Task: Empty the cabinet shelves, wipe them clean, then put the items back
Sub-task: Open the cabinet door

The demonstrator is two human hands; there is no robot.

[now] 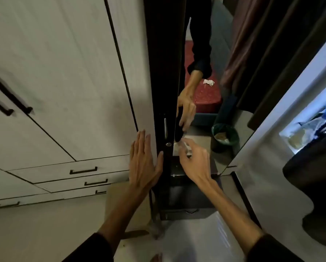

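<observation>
Left hand (142, 159) lies flat, fingers straight, palm against the white cabinet panel (64, 82) beside the dark door (163, 72). Right hand (193, 159) reaches to the mirrored door's (224, 91) edge, fingers curled round something pale and blurred; what it is cannot be told. The door edge runs near to far, just right of the left hand and touching the right. The right hand is nearer the handle (165, 128). Shelves are not visible.
</observation>
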